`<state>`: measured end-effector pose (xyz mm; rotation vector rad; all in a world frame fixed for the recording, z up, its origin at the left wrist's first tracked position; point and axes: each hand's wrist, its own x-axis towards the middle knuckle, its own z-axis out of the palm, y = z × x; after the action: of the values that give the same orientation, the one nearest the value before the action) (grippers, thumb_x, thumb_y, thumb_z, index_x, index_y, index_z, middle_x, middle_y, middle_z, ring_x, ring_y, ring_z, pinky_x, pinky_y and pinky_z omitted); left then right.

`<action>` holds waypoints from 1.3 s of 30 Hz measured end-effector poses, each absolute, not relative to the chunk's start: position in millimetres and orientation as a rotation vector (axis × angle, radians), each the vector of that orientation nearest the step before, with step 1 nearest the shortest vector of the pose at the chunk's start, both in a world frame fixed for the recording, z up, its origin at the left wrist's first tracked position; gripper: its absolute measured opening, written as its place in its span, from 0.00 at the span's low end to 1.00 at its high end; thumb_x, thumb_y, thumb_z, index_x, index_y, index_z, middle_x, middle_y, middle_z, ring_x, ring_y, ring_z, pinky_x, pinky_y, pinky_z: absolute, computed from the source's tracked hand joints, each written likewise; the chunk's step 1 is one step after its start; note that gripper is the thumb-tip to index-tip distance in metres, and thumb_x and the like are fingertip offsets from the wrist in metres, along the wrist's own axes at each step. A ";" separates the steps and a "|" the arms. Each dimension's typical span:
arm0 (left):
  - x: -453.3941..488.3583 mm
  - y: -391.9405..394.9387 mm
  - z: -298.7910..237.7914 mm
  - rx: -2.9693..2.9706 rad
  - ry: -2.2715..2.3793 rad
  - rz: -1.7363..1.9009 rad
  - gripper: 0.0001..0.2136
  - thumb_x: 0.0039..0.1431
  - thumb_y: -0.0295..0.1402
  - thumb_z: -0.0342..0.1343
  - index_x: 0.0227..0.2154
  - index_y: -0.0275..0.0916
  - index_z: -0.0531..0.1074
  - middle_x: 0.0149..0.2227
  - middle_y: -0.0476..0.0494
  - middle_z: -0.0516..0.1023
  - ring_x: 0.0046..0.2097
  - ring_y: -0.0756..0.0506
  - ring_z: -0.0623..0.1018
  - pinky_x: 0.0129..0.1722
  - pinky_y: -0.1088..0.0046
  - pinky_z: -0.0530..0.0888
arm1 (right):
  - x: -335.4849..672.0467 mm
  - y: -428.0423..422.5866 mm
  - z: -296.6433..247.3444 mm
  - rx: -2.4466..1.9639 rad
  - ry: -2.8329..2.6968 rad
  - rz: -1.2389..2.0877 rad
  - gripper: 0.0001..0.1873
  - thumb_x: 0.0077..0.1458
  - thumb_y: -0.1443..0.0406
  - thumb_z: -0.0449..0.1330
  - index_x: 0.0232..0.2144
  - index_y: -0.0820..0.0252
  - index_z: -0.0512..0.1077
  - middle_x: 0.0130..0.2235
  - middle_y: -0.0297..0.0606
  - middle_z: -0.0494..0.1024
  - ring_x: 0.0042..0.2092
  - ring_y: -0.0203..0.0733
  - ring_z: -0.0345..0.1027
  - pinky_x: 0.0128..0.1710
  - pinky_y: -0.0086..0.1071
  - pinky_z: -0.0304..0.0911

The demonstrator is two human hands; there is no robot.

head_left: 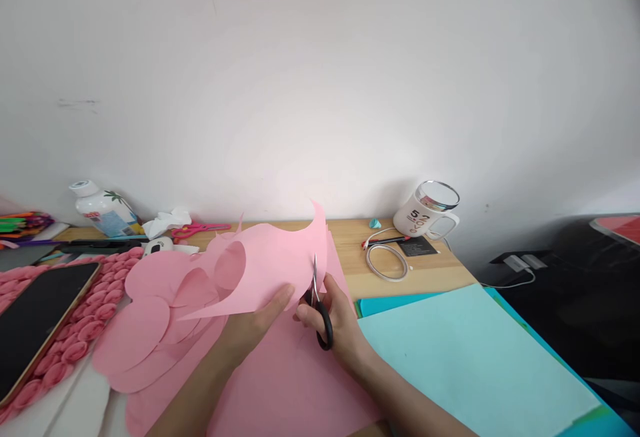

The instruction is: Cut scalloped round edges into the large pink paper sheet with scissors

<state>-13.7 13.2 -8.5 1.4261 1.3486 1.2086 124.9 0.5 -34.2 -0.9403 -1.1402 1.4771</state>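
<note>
My left hand (265, 317) grips the lower edge of a pink paper sheet (273, 257), its thumb on top and the other fingers hidden beneath. Curved bites are cut from the sheet's upper edge and left side. In my right hand (340, 320) is a pair of scissors (324, 323) with black handles, blades pointing up and lying at the paper's right part. Below both hands lies a larger pink sheet (300, 377). Several rounded pink paper cutouts (133, 333) overlap in a pile left of my left hand.
A phone (43, 317) rests on a pink braided mat (80, 350) at left. Behind are a white bottle (107, 210), tissue (167, 222) and pink scissors (200, 229). At right stand a white mug (420, 213), a coiled cable (387, 262) and light-blue paper sheets (470, 357).
</note>
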 end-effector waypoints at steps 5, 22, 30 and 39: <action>-15.2 12.7 -5.2 1.423 1.358 1.194 0.18 0.46 0.41 0.57 0.41 0.41 0.71 0.35 0.44 0.79 0.41 0.39 0.76 0.46 0.60 0.70 | 125.3 -0.1 -33.1 -1.003 -1.156 1.452 0.28 0.41 0.56 0.65 0.43 0.58 0.59 0.21 0.26 0.65 0.21 0.33 0.58 0.23 0.28 0.54; -21.1 17.1 -9.3 1.439 1.287 1.190 0.15 0.50 0.39 0.56 0.39 0.39 0.72 0.34 0.43 0.78 0.42 0.40 0.75 0.43 0.63 0.72 | 124.6 -1.0 -31.4 -1.095 -1.153 1.455 0.29 0.42 0.55 0.63 0.43 0.60 0.59 0.17 0.26 0.68 0.21 0.36 0.63 0.20 0.28 0.59; -16.1 20.1 -21.5 1.294 1.242 1.309 0.16 0.48 0.39 0.58 0.39 0.37 0.72 0.37 0.43 0.78 0.44 0.41 0.74 0.44 0.65 0.72 | 119.1 -4.4 -41.8 -1.114 -1.107 1.476 0.29 0.43 0.57 0.64 0.46 0.60 0.58 0.17 0.25 0.67 0.22 0.38 0.65 0.21 0.29 0.58; -12.8 15.6 -13.2 1.366 1.287 1.215 0.19 0.47 0.40 0.58 0.42 0.37 0.71 0.41 0.40 0.76 0.49 0.39 0.71 0.49 0.61 0.68 | 122.1 -1.8 -32.2 -0.967 -1.069 1.463 0.30 0.41 0.60 0.66 0.45 0.59 0.58 0.22 0.27 0.66 0.25 0.34 0.57 0.23 0.27 0.51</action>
<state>-12.8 15.6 -13.2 1.3663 1.2866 1.2146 122.1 -1.8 -32.2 -0.9671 -1.0690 1.4628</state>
